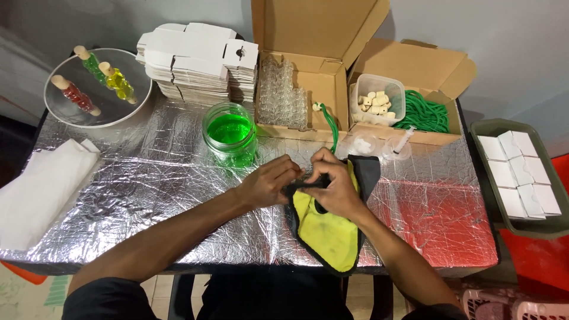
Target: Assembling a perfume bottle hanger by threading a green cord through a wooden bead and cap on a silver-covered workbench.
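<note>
My left hand and my right hand meet at the middle of a foil-covered table, fingers pinched together on a small object that they hide. Both hands also press the black edge of a yellow cloth lying under them and hanging over the table's near edge. A glass jar of green liquid stands just beyond my left hand. A green cord trails from the box behind down toward my right hand.
Open cardboard boxes hold small clear bottles, a tub of corks and coiled green cord. Flat white cartons are stacked behind. A round tray holds three coloured corked bottles. White paper lies left; a tray of white boxes sits right.
</note>
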